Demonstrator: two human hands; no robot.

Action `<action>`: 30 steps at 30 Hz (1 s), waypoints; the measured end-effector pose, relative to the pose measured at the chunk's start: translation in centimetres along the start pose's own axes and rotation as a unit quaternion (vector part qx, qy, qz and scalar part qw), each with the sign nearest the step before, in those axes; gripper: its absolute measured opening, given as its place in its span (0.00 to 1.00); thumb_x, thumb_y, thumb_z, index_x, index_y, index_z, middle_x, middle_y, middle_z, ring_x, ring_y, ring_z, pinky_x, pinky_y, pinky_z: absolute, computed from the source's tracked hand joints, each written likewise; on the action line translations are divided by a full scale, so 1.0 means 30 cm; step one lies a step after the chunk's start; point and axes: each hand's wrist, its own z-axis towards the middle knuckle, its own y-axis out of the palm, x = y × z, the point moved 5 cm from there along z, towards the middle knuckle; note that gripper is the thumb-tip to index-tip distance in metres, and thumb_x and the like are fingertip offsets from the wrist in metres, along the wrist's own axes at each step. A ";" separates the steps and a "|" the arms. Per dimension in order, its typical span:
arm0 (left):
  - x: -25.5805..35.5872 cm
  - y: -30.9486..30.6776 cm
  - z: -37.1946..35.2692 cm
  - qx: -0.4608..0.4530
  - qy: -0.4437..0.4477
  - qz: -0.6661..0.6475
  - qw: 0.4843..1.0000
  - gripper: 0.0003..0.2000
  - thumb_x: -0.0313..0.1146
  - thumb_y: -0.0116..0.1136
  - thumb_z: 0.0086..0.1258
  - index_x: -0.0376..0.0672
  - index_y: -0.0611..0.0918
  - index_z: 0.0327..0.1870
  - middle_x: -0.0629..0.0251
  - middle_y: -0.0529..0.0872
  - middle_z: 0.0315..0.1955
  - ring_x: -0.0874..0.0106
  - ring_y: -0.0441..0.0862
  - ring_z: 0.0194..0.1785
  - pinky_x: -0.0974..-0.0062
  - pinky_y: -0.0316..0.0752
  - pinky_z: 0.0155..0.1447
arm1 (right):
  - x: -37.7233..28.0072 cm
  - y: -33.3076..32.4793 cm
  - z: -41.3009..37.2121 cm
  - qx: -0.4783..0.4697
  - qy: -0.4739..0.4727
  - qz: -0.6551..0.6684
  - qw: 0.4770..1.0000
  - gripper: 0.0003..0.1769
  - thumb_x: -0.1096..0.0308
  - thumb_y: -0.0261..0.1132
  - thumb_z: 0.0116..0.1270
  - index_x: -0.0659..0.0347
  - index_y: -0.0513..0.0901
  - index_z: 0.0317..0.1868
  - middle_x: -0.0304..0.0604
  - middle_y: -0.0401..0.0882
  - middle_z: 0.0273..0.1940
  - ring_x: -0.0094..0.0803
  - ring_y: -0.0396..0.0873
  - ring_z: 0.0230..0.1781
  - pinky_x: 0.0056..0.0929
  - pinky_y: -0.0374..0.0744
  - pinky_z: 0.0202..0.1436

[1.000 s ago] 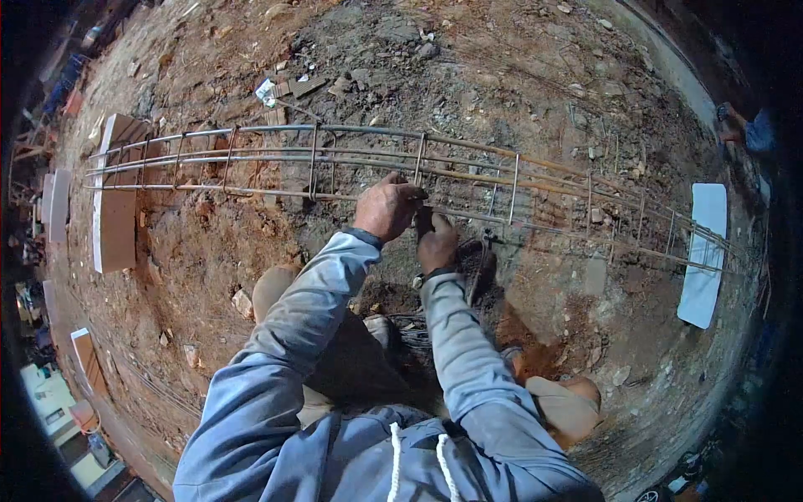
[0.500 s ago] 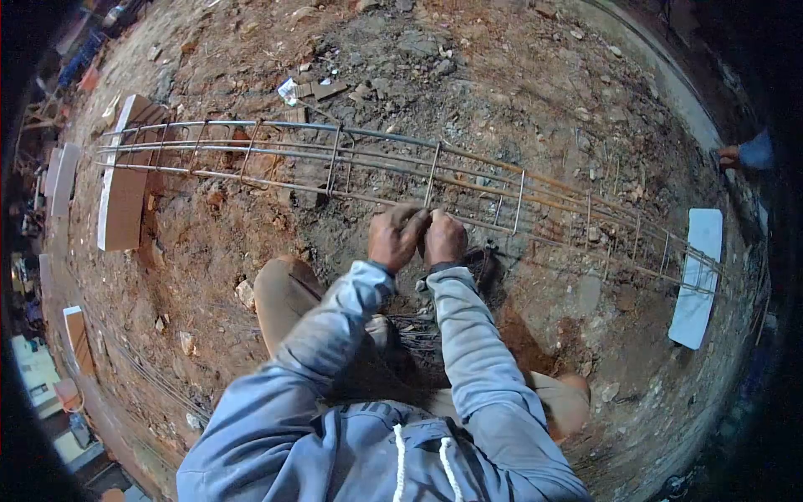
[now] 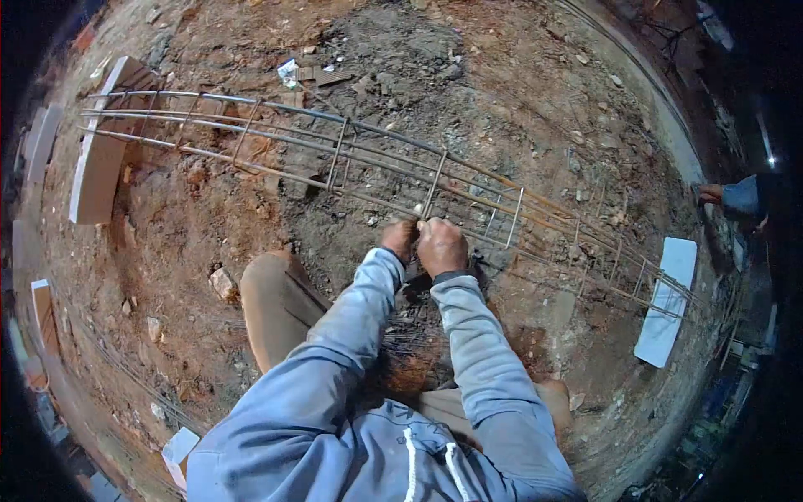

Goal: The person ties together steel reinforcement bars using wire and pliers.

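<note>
My two hands met near the middle of the long steel bar cage (image 3: pixel 286 174), at its near lower bar. The left hand (image 3: pixel 401 238) sat close beside the right hand (image 3: pixel 442 246), knuckles up. The right one was curled closed; the left one's fingertips were too hidden for me to tell how they were set, and I could not make out what either hand pinched. A cross tie (image 3: pixel 435 184) came down to the bar right at the fingers.

The cage ran sideways above the rough ground (image 3: pixel 184 259), its left end lying over a pale-sided block (image 3: pixel 99 171) and its narrower-looking right end over a white block (image 3: pixel 667 303). A bent knee (image 3: pixel 276 301) showed below the cage. Far off on my right, another person's hand (image 3: pixel 710 194) reached out of a blue sleeve (image 3: pixel 741 197).
</note>
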 end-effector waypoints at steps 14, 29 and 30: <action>0.148 -0.052 -0.047 -0.035 -0.172 -0.776 0.606 0.13 0.39 0.51 0.66 0.40 0.79 0.44 0.60 0.82 0.34 0.67 0.79 0.38 0.73 0.74 0.45 | -0.010 -0.026 -0.008 -0.022 0.111 0.009 0.994 0.16 0.58 0.57 0.60 0.63 0.80 0.29 0.57 0.79 0.31 0.52 0.78 0.35 0.47 0.75 0.41; 0.215 -0.072 -0.067 -0.045 -0.238 -0.768 0.593 0.04 0.35 0.57 0.64 0.47 0.79 0.34 0.71 0.80 0.27 0.74 0.76 0.33 0.71 0.74 0.41 | 0.038 0.018 -0.068 -0.007 0.078 0.094 0.992 0.14 0.60 0.56 0.60 0.64 0.80 0.30 0.57 0.78 0.32 0.54 0.77 0.35 0.46 0.74 0.40; 0.202 -0.076 -0.070 -0.042 -0.239 -0.766 0.595 0.04 0.35 0.57 0.64 0.47 0.79 0.34 0.71 0.80 0.27 0.74 0.76 0.33 0.71 0.74 0.41 | 0.028 -0.013 -0.102 0.003 0.078 0.079 0.994 0.13 0.62 0.55 0.60 0.64 0.79 0.30 0.57 0.78 0.31 0.54 0.77 0.34 0.47 0.74 0.38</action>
